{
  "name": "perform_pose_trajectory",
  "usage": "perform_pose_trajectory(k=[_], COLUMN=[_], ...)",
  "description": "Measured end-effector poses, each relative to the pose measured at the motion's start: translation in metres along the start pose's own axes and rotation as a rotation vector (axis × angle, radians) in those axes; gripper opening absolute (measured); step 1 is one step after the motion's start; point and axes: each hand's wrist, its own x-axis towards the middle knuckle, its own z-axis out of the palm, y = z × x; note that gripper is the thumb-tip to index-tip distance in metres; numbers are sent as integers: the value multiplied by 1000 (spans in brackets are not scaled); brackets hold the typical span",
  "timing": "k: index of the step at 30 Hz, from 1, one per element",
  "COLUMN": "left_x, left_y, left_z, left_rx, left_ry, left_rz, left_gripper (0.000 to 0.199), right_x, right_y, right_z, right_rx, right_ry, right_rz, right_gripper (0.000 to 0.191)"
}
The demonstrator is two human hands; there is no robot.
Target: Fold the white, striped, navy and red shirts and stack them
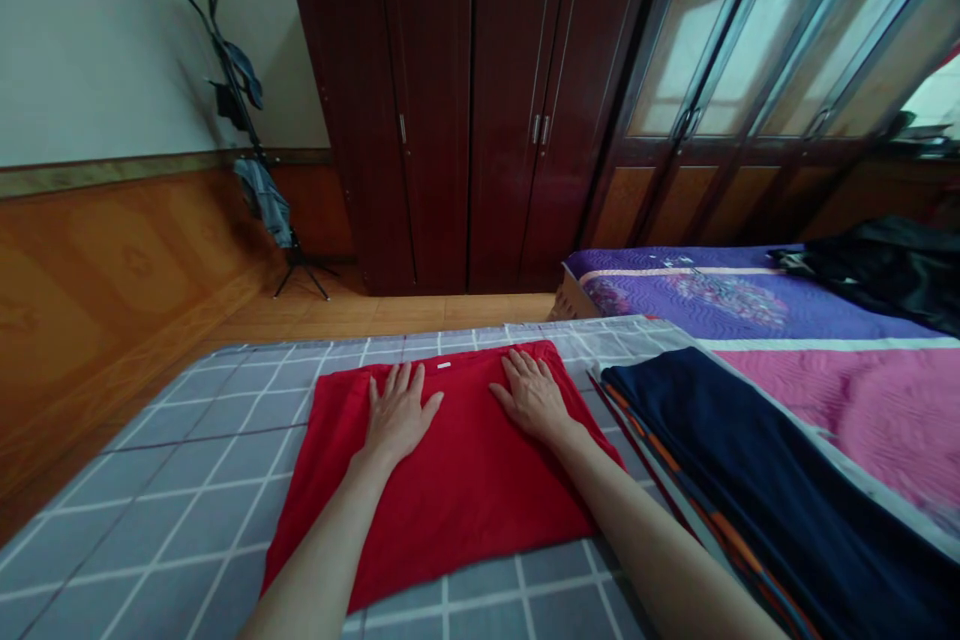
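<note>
dark wardrobe, coat stand, navy cloth, purple quilt

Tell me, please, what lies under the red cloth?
The red cloth lies on a grey checked sheet, both hands flat on top. Anything beneath its middle is covered.

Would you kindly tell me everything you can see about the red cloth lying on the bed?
The red cloth is a plain, soft-looking fabric, folded into a rough rectangle and lying flat on the grey checked sheet. A small white tag shows near its far edge. Its surface looks smooth, with few creases. The left hand and right hand both rest palm-down on its far half, fingers spread. A dark blue cloth lies to its right, close to its right edge.
</note>
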Motion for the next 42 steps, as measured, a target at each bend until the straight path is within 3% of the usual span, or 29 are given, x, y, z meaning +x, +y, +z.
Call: perform_pose_trajectory(k=[3,9,14,19,25,28,30,36,39,42], left_x=[0,1,2,3,2,2,3,9,6,-14], left_y=[0,1,-1,-3,-6,-23,-41,-83,-75,-44], left_z=[1,1,3,3,1,-3,-4,-8,-23,-37], left_rx=[10,16,17,-4,-7,17,28,3,44,60], left_ry=[3,-14,-6,-12,-8,-7,-17,-51,16,96], left_rz=[-5,-6,-2,2,16,14,-57,-330,-395,-263], left_gripper=[63,62,62,62,64,64,65,67,64,62], right_x=[-2,-1,-3,-4,-12,-7,-2,1,0,1], right_y=[-1,-1,1,-1,-30,-21,-9,5,3,3], right_z=[-2,-4,-6,-8,0,3,5,9,11,11], right_rx=[1,-20,2,-18,91,33,-20,-67,-59,-55], right_ry=[-4,47,-8,15,-91,-90,-62,-31,-37,-36], right_rz=[-30,81,-69,62,-320,-157,-56,-19,-12,-11], right_gripper=[57,60,61,69,73,75,76,77,75,74])
